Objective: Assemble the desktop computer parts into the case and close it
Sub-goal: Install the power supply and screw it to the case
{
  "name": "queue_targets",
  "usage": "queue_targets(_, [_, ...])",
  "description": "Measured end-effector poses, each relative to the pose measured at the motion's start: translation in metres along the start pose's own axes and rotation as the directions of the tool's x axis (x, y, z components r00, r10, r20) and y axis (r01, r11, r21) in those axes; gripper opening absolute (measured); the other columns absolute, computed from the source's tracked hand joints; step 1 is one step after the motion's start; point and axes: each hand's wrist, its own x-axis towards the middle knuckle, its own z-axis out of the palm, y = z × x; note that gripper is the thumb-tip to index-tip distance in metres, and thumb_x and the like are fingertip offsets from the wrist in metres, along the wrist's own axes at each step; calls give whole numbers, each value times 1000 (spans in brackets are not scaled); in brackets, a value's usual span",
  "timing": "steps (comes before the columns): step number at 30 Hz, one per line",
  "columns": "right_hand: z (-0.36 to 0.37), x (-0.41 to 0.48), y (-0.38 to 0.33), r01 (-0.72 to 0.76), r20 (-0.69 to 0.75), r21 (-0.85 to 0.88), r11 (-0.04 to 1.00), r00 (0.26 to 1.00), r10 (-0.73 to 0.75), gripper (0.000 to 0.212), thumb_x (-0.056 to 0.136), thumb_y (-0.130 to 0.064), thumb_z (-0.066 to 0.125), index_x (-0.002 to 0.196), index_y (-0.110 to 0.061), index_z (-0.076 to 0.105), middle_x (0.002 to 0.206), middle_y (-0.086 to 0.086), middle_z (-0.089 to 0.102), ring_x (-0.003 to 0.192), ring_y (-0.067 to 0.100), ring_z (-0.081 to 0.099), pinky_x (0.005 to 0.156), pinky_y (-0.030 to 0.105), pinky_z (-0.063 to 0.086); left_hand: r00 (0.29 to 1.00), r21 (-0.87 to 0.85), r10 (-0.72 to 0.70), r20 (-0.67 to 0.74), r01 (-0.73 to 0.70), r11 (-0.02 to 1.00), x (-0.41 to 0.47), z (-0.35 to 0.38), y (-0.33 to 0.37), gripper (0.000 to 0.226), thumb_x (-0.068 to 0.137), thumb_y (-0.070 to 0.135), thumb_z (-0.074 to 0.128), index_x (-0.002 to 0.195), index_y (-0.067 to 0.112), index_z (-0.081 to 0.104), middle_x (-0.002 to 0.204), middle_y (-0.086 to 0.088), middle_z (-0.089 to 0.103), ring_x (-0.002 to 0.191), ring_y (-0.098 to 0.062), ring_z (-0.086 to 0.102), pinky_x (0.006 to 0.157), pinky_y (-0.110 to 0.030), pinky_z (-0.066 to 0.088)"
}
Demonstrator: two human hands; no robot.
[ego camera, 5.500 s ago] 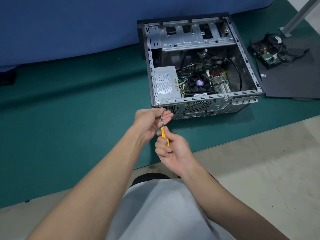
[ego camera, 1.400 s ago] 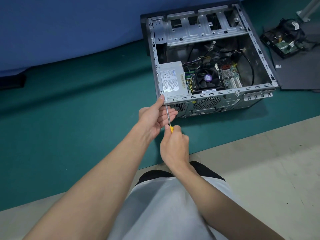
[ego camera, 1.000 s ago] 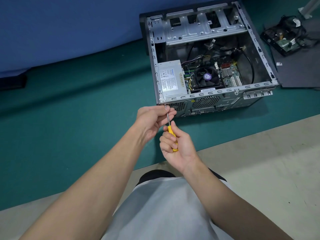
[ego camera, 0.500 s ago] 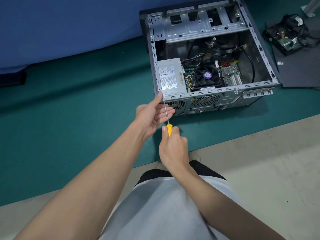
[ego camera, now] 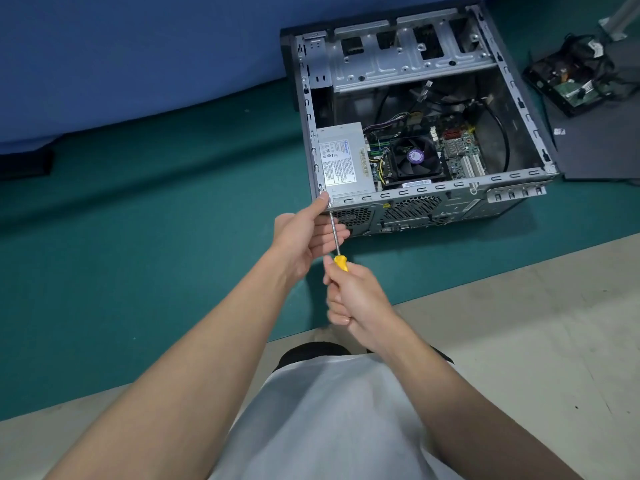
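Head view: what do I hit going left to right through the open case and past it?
Left to right: power supply → CPU fan → white card slots → loose drive outside the case.

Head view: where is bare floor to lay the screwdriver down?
Bare green mat left of the case, up to the blue backdrop; another strip before the case, right of the screwdriver. Crowded: far right, where a cabled drive sits on the black panel.

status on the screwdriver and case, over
Right hand grips screwdriver handle; left hand rests against its shaft. Tip at computer case rear corner, beside power supply. Case open, nothing blocking.
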Motion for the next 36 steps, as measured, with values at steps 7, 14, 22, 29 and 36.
queue_targets(7, [-53, -8, -49, 168, -244, -255, 952, 942, -231, 58, 88, -61, 51, 57, -12, 53, 42, -3, 33, 39, 13, 30, 44, 26, 29, 752, 951, 646, -131, -88, 295, -3, 18, 16, 37, 85, 45, 57, 69, 12, 58, 76, -8, 64, 76, -35, 59, 65, -34, 40])
queue_targets(14, [-103, -8, -124, 351, -181, -426, 834, 870, -459, 26, 100, -38, 41, 101, -17, 56, 52, -2, 55, 48, 13, 48, 54, 31, 42, 594, 916, 731, 337, -386, -109, 20, 79, 8, 29, 96, 32, 51, 111, 7, 58, 116, -10, 55, 106, -25, 45, 89, -35, 38])
queue_targets(22, [-220, 14, -221, 359, -346, -470, 806, 765, -543, 17, 97, -22, 52, 80, -17, 51, 59, -6, 55, 48, 12, 41, 46, 29, 36, 554, 804, 642, 530, -569, -173, 54, 192, 25, 49, 101, 38, 41, 139, 7, 44, 148, -11, 39, 134, -27, 35, 110, -38, 29])
queue_targets(29, [-323, 88, -272, 65, -423, -689, 722, 773, -473, 13, 89, -29, 61, 81, -19, 64, 77, 0, 66, 67, 14, 54, 56, 24, 37, 721, 875, 504, 476, -444, -193, 110, 284, 67, 62, 92, 73, 14, 148, 52, -2, 162, 0, -12, 147, -34, -13, 113, -53, -7])
queue_targets(36, [-349, 172, -292, -89, -338, -870, 485, 823, -457, 7, 88, -22, 60, 81, -24, 61, 95, 9, 66, 94, 31, 58, 79, 35, 50, 840, 934, 409, 357, -307, -185, 126, 300, 76, 63, 80, 85, 4, 137, 66, -15, 162, -5, -15, 143, -46, -17, 110, -64, -11])
